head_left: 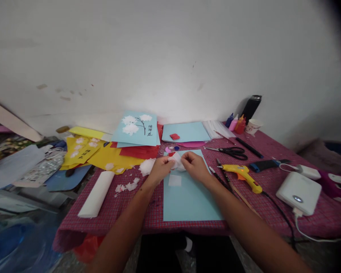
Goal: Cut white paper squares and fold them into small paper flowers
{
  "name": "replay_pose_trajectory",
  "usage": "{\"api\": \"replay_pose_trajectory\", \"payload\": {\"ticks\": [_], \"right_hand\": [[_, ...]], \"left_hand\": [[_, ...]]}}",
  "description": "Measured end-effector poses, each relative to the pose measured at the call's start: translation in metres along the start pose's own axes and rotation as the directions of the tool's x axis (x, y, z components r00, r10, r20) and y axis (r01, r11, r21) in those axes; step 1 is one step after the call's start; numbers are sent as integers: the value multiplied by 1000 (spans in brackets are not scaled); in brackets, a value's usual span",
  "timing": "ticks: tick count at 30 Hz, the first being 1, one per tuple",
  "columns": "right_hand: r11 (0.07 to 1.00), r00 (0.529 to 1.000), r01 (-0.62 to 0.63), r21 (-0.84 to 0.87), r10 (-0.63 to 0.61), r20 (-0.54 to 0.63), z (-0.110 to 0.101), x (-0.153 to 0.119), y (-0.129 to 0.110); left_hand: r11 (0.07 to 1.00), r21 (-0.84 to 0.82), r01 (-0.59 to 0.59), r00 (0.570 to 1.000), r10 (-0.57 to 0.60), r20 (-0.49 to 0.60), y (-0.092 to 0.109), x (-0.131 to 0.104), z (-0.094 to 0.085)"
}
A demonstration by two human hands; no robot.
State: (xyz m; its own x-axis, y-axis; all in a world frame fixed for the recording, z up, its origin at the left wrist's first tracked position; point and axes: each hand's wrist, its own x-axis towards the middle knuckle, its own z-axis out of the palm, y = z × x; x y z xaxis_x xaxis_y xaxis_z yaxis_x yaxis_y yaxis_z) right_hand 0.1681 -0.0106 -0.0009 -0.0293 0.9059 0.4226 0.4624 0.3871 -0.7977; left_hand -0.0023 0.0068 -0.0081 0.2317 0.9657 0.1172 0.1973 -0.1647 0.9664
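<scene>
Above a light blue sheet (190,201), my left hand (161,169) and my right hand (195,165) pinch a thin white tissue piece (176,162) between them. Fingers of both hands are closed on its two sides. Just below lies a square of white tissue (175,180) on the blue sheet. A white tissue clump (146,167) rests left of my left hand, with torn white scraps (128,186) nearer the front. Something red (171,154) shows just behind the held tissue.
Right: a yellow glue gun (243,175) with a cord, black scissors (230,151), a white power bank (299,192), paint bottles (240,124) and a paper cup (253,126). Left: a white paper roll (97,194) and yellow sheets (113,156). Behind stands a flower picture (136,129) against the wall.
</scene>
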Motion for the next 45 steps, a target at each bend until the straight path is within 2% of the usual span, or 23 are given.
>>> {"api": "replay_pose_trajectory", "payload": {"ticks": [8,12,19,22,24,26,29,32,34,36,39,42,45], "right_hand": [[989,990,-126,82,130,-47,3,7,15],[983,985,-151,100,159,-74,2,9,16],[992,971,-118,49,125,-202,-7,11,15],[995,964,-70,-67,51,-260,-12,11,14],[982,966,-16,-186,-33,-257,-14,11,12],[954,974,35,-298,-99,-205,-16,9,11],[905,990,107,-412,-135,-39,-15,7,11],[862,979,175,-475,-98,181,-13,5,15],[851,957,197,-488,-58,285,-12,4,17],[860,952,189,-474,-43,303,-11,4,20],[912,979,138,-387,-66,194,-11,7,20],[983,995,53,-175,-36,98,-9,8,15],[993,988,-55,108,39,149,-4,7,8]], "left_hand": [[999,36,2,999,0,-40,4,-2,-1],[999,54,2,999,1,-51,2,-1,-2],[997,55,55,993,-48,-112,-10,3,-5],[997,41,61,991,-56,-123,-12,4,-6],[998,30,54,990,-50,-135,-11,4,-7],[999,8,52,986,-50,-157,-9,4,-7],[997,-44,57,981,-64,-182,-6,3,-8],[996,-78,51,982,-64,-176,-3,2,-8],[996,-79,50,984,-63,-167,-2,3,-7],[996,-73,52,985,-63,-160,-3,3,-6],[997,-66,46,989,-55,-135,-4,4,-4],[997,-76,32,997,-37,-65,-4,4,-3],[997,-71,7,1000,-7,9,-2,1,-2]]}}
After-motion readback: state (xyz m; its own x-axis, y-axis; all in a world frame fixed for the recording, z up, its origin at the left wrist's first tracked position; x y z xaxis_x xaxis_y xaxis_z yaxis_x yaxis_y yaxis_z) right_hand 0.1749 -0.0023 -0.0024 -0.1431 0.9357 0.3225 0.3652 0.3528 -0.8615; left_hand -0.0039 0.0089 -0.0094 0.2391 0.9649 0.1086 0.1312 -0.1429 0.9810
